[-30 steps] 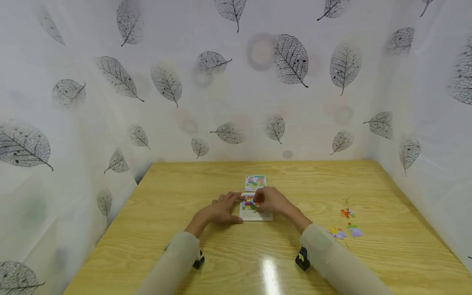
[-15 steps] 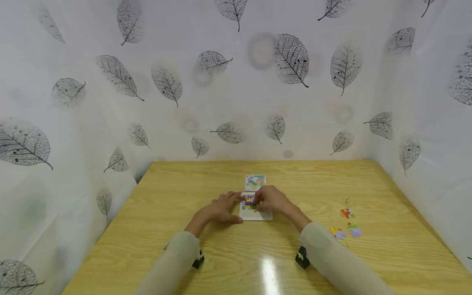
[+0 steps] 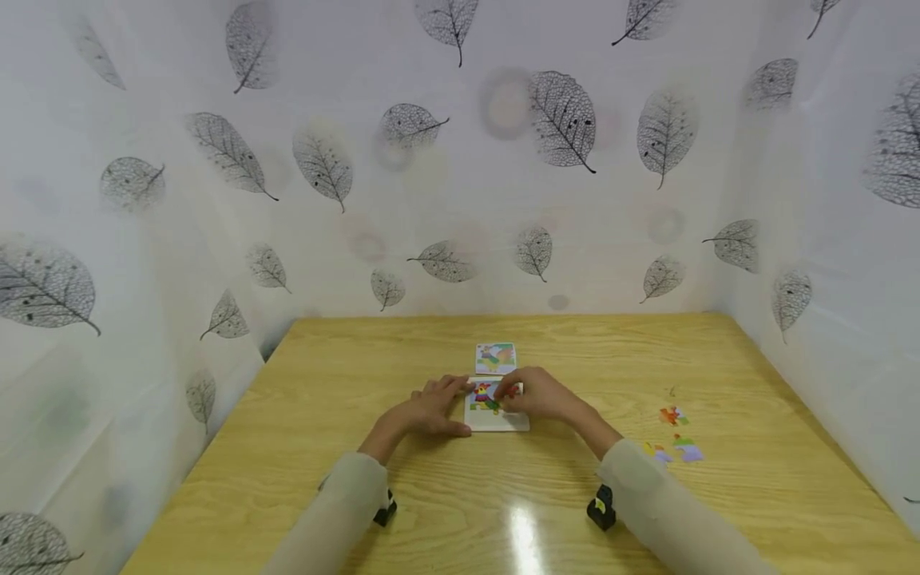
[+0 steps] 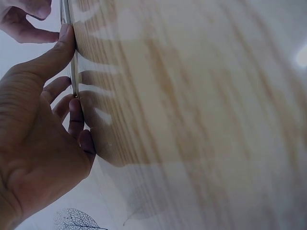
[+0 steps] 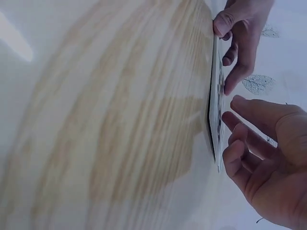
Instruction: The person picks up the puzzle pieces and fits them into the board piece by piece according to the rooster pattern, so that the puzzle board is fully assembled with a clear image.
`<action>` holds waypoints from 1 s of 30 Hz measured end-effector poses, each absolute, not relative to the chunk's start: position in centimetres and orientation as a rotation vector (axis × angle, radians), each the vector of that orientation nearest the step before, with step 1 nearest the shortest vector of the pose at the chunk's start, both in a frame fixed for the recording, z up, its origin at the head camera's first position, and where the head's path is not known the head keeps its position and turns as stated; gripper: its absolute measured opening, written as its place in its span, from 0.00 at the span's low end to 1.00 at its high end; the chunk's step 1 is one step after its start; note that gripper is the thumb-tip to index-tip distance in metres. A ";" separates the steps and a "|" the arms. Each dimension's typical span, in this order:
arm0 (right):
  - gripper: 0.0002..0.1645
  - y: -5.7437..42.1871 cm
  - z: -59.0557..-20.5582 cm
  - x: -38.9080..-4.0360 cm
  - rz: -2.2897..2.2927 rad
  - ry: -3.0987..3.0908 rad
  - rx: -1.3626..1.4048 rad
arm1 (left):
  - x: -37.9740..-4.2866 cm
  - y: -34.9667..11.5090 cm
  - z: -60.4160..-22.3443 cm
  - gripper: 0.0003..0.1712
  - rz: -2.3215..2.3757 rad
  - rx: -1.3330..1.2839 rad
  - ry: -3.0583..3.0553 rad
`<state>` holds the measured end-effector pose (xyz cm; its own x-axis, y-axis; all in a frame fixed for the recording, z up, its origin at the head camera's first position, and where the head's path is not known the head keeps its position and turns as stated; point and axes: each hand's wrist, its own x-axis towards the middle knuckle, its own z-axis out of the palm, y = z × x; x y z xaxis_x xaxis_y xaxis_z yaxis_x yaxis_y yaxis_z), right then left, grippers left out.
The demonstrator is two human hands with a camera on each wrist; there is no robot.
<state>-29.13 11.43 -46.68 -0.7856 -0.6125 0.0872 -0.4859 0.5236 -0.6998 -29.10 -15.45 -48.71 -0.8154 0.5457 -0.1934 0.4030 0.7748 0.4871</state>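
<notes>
Two pale sleeves (image 3: 327, 511) stretch over the wood-grain table (image 3: 345, 359) from this side, a small black device (image 3: 602, 508) showing beside each cuff. Off to the person's right lie three loose jigsaw pieces: a yellow-and-lilac piece (image 3: 659, 455) close by the sleeve, a green-and-lilac piece (image 3: 688, 449) next to it, and, slightly farther off, an orange piece (image 3: 672, 415). Ahead, in the middle, sits the jigsaw board (image 3: 496, 422), its nearest strip bare, bright colours filling part of it above. The left hand (image 3: 431, 407) is spread wide, thumb and fingers touching the board's left side. The right hand (image 3: 549, 395) bends over the right part, thumb and forefinger narrowly apart; I can't tell whether they hold a piece. Just past the board lies a picture card (image 3: 496, 358), and behind everything hangs a white leaf-print backdrop (image 3: 489, 192).
</notes>
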 end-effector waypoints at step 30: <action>0.28 28.8 -44.5 -27.4 -1.247 2.440 -0.644 | -28.0 -15.2 -46.8 0.50 0.614 0.731 2.624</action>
<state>-27.43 28.78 -44.50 -0.8451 -0.5284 -0.0807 -0.2441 0.5159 -0.8212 -28.03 -15.22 -46.84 -0.8066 0.5526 -0.2100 0.4020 0.7732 0.4905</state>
